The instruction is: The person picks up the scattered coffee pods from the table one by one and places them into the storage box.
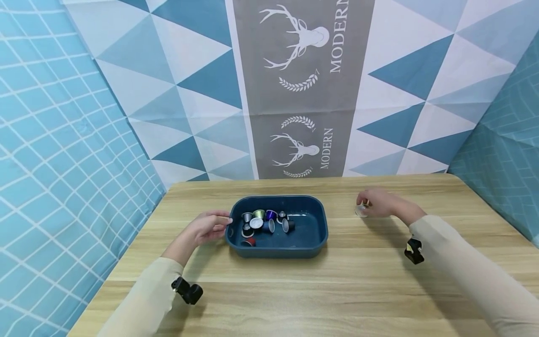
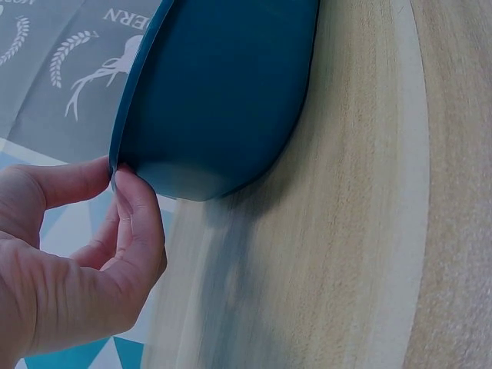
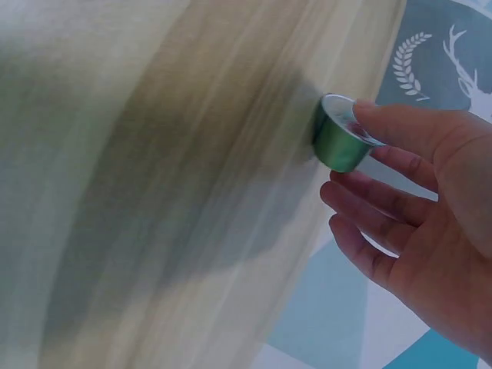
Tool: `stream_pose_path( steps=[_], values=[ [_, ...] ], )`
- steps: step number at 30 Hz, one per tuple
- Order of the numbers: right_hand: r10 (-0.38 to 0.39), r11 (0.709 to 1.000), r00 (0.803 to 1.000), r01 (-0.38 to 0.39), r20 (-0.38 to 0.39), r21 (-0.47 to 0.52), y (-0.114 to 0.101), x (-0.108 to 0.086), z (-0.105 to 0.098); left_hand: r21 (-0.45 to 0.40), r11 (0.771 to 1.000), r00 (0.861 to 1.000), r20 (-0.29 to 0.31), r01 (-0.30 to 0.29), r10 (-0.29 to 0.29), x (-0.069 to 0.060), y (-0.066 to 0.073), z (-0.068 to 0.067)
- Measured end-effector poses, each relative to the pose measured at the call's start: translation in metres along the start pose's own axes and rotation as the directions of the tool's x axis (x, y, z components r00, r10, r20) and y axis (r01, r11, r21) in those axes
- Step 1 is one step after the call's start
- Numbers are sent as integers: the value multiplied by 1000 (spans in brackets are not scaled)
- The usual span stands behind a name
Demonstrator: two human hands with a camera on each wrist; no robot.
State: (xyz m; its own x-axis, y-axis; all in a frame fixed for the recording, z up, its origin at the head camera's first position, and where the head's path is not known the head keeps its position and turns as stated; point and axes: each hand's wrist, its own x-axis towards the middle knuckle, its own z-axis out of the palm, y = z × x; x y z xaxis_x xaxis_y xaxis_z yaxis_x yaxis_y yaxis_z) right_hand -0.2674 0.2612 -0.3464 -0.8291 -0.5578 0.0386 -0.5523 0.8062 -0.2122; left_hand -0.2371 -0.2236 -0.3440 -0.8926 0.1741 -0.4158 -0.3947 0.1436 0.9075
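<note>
A dark blue rectangular bin stands on the table, with several coffee capsules in its left half. Silver, yellow-green, purple, black, dark blue and red ones lie there, among them a red capsule near the front left corner. My left hand pinches the bin's left rim between thumb and fingers, as the left wrist view shows up close. Out to the right, my right hand pinches a green coffee capsule with a silver lid by its rim, at the tabletop.
The wooden table runs up to a patterned cloth backdrop. Blue tiled-print cloth hangs at the left, and a teal cloth at the right. A small black camera sits on each wrist.
</note>
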Motion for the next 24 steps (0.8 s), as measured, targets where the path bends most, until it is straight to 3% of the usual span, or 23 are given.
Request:
stream_pose_path(
  steps=[9, 24],
  values=[
    [-25, 998, 999, 27, -34, 51, 6, -2, 9, 8, 1000, 1000, 4, 1, -1, 0, 1, 1],
    [-108, 994, 986, 111, -124, 21, 2, -1, 16, 6, 1000, 1000, -10, 3, -3, 0, 0, 1]
  ],
)
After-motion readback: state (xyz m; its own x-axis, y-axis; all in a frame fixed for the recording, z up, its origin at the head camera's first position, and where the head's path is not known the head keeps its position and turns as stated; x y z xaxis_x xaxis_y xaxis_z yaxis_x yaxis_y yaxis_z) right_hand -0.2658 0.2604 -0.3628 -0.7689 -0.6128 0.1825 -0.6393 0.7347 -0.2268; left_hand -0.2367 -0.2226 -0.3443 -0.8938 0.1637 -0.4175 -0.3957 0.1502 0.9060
